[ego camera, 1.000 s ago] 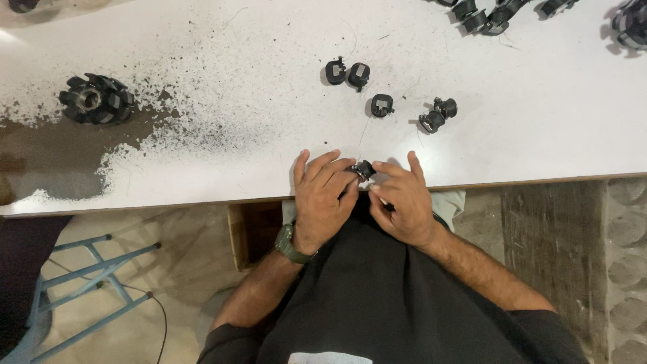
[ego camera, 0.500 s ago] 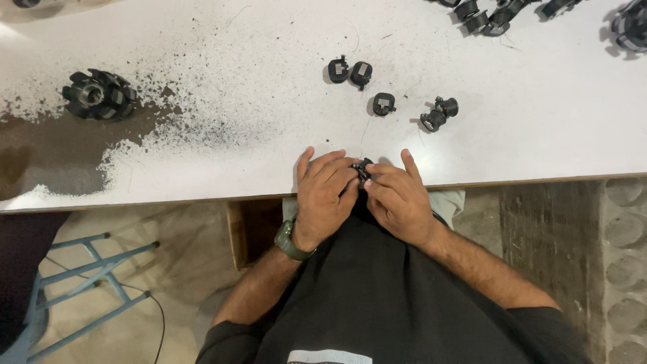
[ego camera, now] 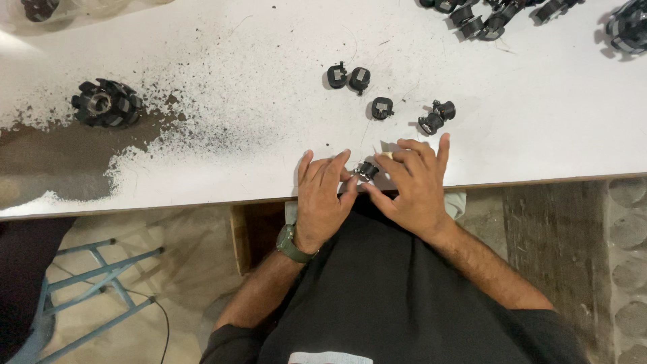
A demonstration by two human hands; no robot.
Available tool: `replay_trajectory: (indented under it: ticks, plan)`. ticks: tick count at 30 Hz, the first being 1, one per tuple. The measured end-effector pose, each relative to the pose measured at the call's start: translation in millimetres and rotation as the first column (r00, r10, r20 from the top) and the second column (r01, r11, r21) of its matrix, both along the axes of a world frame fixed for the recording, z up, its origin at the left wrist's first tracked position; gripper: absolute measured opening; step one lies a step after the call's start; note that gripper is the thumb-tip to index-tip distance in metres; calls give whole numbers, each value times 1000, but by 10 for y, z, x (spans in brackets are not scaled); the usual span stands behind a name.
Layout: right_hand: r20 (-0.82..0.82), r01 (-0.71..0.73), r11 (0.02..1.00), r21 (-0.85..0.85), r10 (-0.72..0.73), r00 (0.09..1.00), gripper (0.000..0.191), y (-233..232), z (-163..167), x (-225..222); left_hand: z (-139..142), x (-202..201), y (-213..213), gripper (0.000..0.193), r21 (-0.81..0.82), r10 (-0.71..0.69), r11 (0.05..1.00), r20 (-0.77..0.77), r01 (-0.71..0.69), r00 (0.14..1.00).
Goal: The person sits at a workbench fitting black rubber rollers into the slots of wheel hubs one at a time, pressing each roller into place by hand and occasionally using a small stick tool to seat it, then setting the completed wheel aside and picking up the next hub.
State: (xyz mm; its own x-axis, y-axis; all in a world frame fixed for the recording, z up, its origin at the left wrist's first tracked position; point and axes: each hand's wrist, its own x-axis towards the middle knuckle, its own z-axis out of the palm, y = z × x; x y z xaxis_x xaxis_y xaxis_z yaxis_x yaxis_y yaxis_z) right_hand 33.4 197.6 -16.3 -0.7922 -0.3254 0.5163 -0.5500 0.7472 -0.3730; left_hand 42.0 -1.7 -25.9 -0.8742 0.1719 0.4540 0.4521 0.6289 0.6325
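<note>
Both hands, left [ego camera: 322, 195] and right [ego camera: 412, 189], pinching the small black part [ego camera: 366, 170] at the bench [ego camera: 539, 135] edge; steady, fingertips only, spares at twelve o'clock.

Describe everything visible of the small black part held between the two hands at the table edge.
The small black part is a dark, roughly round piece with a lighter metallic glint on it, apparently plastic with metal. It sits at the near edge of the white table, pinched between fingers of the left hand and the right hand, which hide most of it. Finer detail cannot be made out.
</note>
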Motion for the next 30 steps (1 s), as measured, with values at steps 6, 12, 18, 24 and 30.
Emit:
replay_trajectory:
  ticks: [6,12,18,24,30]
  plan:
    - [19,14,999,31,-14,1000,35,-18,-27,-27,36,8,-20,16,-13,72,997,-54,-73,996]
    - [29,11,1000,1,-11,1000,33,-12,-57,-17,84,-45,-46,14,-155,11,987,-203,-43,979]
    - [43,-80,997,18,79,996,36,39,-18,-47,208,-78,-52,15,-239,-176,965,-273,110,946]
    - [50,-150,988,48,148,988,41,99,25,-80,366,-150,-88,8,145,-116,986,244,82,963]
    - [78,-129,991,46,125,989,41,88,15,-66,390,-137,-66,6,50,-61,998,480,42,875]
